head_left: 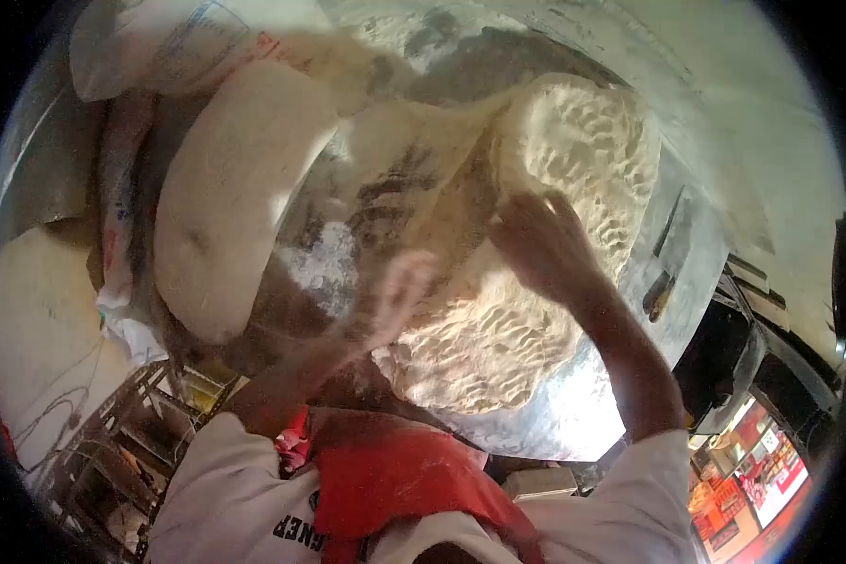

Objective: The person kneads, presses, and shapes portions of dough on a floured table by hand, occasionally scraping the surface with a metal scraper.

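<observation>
A large slab of dough (484, 352), covered in finger dimples, lies on the metal worktop, its far part reaching up past my right hand. My right hand (540, 244) is on the slab near its middle, fingers bent and closed on the dough's inner edge. Left of it, my left hand (402, 293) hovers over or touches the floury surface beside the slab's near left end. Motion blur smears its fingers, so I cannot tell whether it grips anything. A long, smooth roll of dough (235, 197) lies further left.
Loose white flour (329, 268) is scattered between roll and slab. A knife (661, 293) lies on the metal worktop (696, 240) at the right. A printed white sack (197, 42) sits at the back left. A metal rack (127, 461) stands low at the left.
</observation>
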Available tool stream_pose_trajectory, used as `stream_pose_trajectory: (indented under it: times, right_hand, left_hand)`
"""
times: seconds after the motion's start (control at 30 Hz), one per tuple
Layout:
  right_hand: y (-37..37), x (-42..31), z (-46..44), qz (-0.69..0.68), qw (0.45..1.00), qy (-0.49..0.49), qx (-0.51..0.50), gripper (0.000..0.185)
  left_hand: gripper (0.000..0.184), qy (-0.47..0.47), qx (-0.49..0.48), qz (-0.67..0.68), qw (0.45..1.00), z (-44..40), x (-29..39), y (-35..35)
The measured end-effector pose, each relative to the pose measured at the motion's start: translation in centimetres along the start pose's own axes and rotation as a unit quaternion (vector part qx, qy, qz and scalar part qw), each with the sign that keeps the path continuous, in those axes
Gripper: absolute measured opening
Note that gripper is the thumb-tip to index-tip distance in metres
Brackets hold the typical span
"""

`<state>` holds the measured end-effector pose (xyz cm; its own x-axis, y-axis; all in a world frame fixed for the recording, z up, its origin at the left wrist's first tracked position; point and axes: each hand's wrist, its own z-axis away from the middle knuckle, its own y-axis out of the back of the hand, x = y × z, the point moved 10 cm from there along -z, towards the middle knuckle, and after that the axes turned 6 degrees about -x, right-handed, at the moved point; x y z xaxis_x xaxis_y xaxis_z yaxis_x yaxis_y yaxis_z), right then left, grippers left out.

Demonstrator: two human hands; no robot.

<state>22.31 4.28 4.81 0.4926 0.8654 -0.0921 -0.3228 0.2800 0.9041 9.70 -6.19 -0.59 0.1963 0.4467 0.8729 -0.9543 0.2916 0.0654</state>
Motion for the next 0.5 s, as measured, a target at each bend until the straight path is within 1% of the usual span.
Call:
stream_pose_trajectory:
  times: [0.03,0.07,0.1,0.13,0.17,0.23,0.33,0.43,0.5]
  right_hand:
    - [-0.2,0.3,2.2,-0.045,0.999,-0.018,0.019,0.027]
    - [0.4,0.6,4.5,-0.072,0.991,-0.020,0.110,0.024]
    - [0.9,0.6,6.6,-0.099,0.974,-0.025,0.202,0.022]
    - [1.2,0.4,7.8,-0.103,0.965,-0.054,0.236,0.020]
    - [1.6,0.4,8.9,-0.105,0.954,-0.080,0.270,0.019]
    - [0.1,0.1,10.0,-0.120,0.940,-0.127,0.292,0.023]
    - [-0.7,-0.1,10.1,-0.141,0.933,-0.137,0.301,0.021]
    - [-0.4,0.3,9.8,-0.159,0.935,-0.132,0.289,0.019]
    - [-0.6,0.9,9.8,-0.159,0.933,-0.130,0.295,0.017]
  left_hand:
    - [0.044,0.076,0.152,0.020,0.985,0.5,-5.3,2.5]
    - [0.051,-0.005,0.147,-0.209,0.967,0.9,-4.2,4.6]
    - [0.059,-0.087,0.130,-0.428,0.890,1.1,-3.5,5.6]
    - [0.072,-0.180,0.126,-0.311,0.925,0.3,-4.6,6.0]
    - [0.071,-0.170,0.120,-0.354,0.912,-1.4,-2.9,5.2]
    - [0.070,-0.159,0.129,-0.430,0.880,-5.9,0.7,3.9]
    - [0.070,-0.173,0.161,-0.457,0.857,-15.8,4.5,2.8]
    - [0.069,-0.141,0.204,-0.452,0.857,-23.7,6.4,6.2]
    - [0.069,-0.112,0.214,-0.433,0.868,-25.9,6.5,10.8]
